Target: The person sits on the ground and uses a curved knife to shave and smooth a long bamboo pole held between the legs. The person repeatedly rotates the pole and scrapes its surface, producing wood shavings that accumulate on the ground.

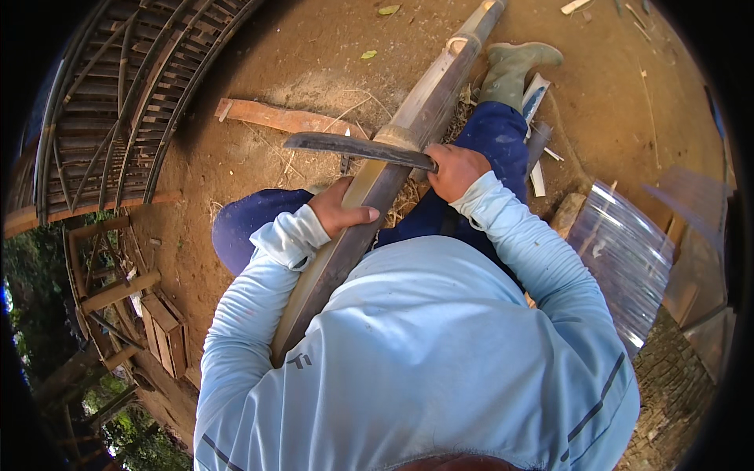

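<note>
A long bamboo pole [429, 104] slants from the far right of centre down across my lap, ending near my left arm. My left hand [342, 209] grips its left side, thumb lying over the top and the other fingers mostly hidden. In my right hand [456, 170] is a machete, closed around its handle. The machete's dark curved blade [345, 144] points left and crosses over the pole, close to a raised ring of the bamboo. Whether the edge touches or cuts into the bamboo, I cannot tell.
My boot [514, 72] stands right of the pole. On the dirt floor lie a reddish wooden plank [287, 118], straw and split pieces. A slatted bamboo structure [129, 102] stands at the far left, and clear corrugated sheets [620, 251] lie at right.
</note>
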### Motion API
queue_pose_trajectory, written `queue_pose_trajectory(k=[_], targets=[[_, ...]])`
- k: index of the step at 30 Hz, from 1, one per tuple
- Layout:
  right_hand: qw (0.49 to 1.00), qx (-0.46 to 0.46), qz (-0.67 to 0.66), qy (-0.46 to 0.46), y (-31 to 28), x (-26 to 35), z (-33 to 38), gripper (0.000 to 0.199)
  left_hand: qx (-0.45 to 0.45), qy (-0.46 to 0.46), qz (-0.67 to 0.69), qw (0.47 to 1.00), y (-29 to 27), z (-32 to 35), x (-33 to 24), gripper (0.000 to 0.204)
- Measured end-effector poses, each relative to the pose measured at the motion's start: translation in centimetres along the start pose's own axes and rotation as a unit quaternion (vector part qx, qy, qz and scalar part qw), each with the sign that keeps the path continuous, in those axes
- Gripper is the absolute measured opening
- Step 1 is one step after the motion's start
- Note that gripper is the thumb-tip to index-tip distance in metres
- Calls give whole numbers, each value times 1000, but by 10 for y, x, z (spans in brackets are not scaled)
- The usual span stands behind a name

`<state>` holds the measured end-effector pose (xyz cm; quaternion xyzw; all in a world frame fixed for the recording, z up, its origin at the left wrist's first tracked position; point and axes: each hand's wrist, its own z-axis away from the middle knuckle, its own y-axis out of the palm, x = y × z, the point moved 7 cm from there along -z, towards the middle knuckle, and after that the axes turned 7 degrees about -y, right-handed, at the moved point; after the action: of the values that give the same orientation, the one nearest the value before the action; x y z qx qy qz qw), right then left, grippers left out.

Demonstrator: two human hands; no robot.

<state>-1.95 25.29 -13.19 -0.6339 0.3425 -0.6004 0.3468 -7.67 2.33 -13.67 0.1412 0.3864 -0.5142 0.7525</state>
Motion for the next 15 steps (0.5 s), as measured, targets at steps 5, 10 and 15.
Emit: queue_pose_trajectory(k=[5,10,15], targets=[[1000,-22,8,5,5,-6,-1,25,36,-3,10,999,2,3,-9,88],[1000,-8,12,-4,8,-2,-3,24,56,0,13,998,3,6,-15,87],[999,-37,6,-17,6,0,-2,24,36,45,14,998,2,4,-14,88]])
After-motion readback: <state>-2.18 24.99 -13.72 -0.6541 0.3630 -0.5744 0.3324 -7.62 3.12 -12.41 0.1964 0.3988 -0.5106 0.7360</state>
